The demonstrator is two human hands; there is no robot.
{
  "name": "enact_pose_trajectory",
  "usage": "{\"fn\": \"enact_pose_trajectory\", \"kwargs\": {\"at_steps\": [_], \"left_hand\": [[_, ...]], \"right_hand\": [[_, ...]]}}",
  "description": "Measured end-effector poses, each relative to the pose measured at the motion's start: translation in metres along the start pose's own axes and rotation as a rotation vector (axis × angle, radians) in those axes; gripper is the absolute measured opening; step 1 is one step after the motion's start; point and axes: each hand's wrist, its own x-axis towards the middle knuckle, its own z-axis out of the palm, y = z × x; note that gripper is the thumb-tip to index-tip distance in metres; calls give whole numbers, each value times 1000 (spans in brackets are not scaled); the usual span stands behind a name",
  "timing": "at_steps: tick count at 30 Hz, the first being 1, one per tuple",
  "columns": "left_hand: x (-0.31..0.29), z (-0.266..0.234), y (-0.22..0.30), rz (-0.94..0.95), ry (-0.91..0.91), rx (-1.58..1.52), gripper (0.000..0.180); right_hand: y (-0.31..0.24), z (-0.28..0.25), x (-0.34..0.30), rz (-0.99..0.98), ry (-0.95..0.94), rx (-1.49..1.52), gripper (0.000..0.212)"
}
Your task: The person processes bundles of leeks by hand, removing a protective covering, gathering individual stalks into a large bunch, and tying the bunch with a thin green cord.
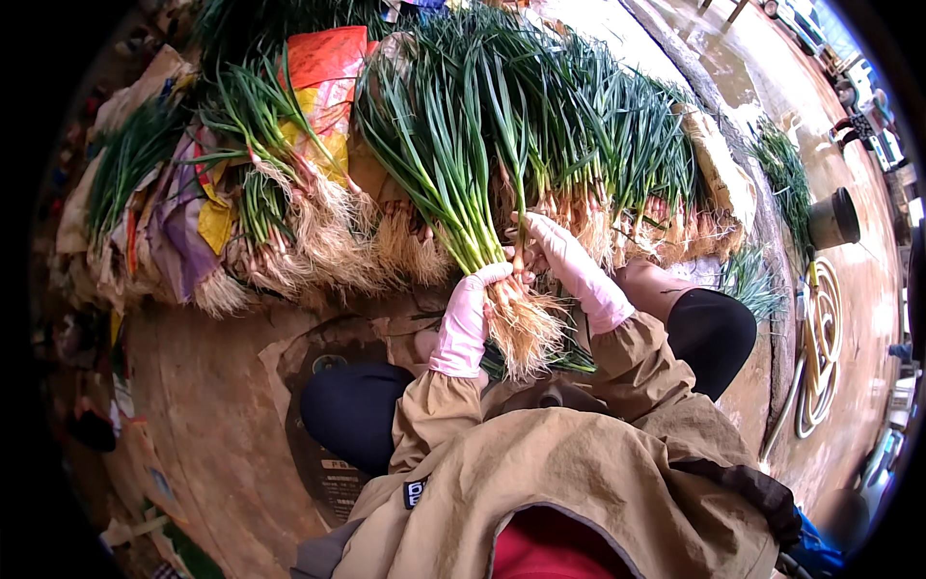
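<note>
Beyond both hands, the largest thing in view is a long heap of green onions [569,145], laid side by side with leaves pointing away from the person and pale, hairy roots toward them, which seems meant to keep the root ends within easy reach. To the left of the hands, more bunches [280,193] lie the same way on crumpled sacks and coloured plastic sheeting [323,77], apparently to keep them off the wet concrete ground [212,405]. Far off to the right of the hands, a coiled hose [820,347] and a dark bucket [834,220] sit on the ground, well apart from the work. Nearer, the person crouches with dark-clad knees on either side, tan sleeves coming in from the lower edge. The held bunch of green onions [463,183] stands nearly upright between the knees, leaves fanning upward and the root tuft [526,333] hanging just below the grip. The left hand [468,314], in a pink glove, is closed around the stems just above the roots, steadying the bunch. The right hand [559,253], also pink-gloved, is curled at the same stems from the other side, fingers pinching among them; the two hands nearly touch.
</note>
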Motion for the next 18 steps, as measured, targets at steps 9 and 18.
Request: {"fn": "enact_pose_trajectory", "kwargs": {"at_steps": [9,18], "left_hand": [[-14,3,6,-71,-47,9,41],[-16,3,6,-140,7,-49,41]], "right_hand": [[2,6,33,123,-90,335,38],[-2,16,40,261,-47,553,28]]}}
